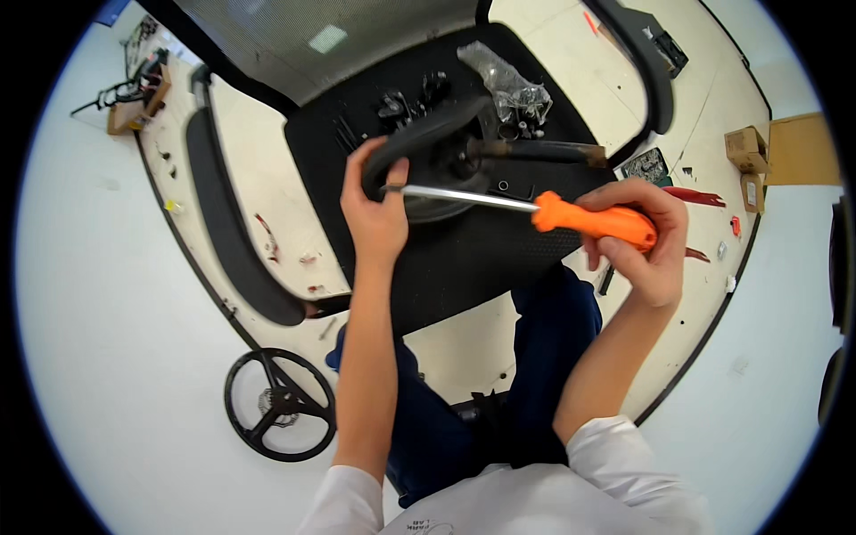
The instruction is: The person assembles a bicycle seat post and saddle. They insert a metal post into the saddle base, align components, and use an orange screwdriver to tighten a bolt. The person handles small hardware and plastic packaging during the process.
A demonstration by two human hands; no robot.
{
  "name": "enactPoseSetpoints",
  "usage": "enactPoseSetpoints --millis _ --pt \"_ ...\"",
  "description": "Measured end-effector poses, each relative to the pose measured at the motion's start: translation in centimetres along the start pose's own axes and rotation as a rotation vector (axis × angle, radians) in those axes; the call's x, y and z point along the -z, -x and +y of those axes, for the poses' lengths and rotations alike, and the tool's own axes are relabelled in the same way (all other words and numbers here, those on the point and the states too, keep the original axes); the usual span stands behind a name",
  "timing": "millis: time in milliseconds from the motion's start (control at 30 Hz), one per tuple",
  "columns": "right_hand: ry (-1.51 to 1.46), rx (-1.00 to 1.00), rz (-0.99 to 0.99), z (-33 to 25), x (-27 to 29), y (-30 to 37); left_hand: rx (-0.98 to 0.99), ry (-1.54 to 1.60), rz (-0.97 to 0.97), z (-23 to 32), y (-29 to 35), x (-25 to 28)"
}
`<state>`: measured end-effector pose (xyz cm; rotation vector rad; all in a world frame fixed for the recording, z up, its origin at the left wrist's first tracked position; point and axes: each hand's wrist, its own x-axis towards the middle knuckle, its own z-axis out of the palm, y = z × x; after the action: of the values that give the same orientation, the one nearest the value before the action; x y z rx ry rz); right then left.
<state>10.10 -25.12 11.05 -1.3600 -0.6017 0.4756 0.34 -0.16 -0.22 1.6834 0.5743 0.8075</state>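
Note:
My left hand point(376, 209) grips the edge of a black tire point(426, 132), which stands tilted over a black mesh chair seat point(486, 259). In my right hand point(658, 245) is a screwdriver with an orange handle point(584, 217), my fingers wrapped round its back end. Its silver shaft points left, and the tip meets the tire's edge close to my left thumb. A round hub and rim part shows dimly behind the shaft. From the hub a dark rod point(539, 152) runs right across the seat. Whether the tip sits under the tire's edge I cannot tell.
On the seat lie small black parts point(401, 107) and a clear plastic bag point(508, 80). Chair armrests point(234, 214) rise at both sides. A three-spoked black wheel point(281, 401) lies lower left. Cardboard boxes point(747, 150) and red-handled tools point(695, 196) are at the right.

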Motion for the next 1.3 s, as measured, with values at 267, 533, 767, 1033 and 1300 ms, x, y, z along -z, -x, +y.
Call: enactPoseSetpoints --millis 267,533,767,1033,1300 --pt "0.108 0.215 0.643 -9.9 3.7 13.6 0.369 0.712 0.03 9.0 15.8 4.2" --pt "-0.103 0.006 0.647 -3.5 -3.1 21.5 0.558 0.953 -0.231 15.5 33.2 5.8" --pt "-0.15 -0.069 0.337 -2.3 -2.4 27.8 0.935 1.102 -0.667 11.7 40.1 10.2" --pt "0.27 0.393 0.007 -5.6 -9.9 30.7 0.629 1.106 -0.877 15.3 38.7 10.1" --pt "0.042 0.156 -0.052 -10.0 -5.5 31.7 0.372 0.961 -0.869 19.6 38.4 12.2"
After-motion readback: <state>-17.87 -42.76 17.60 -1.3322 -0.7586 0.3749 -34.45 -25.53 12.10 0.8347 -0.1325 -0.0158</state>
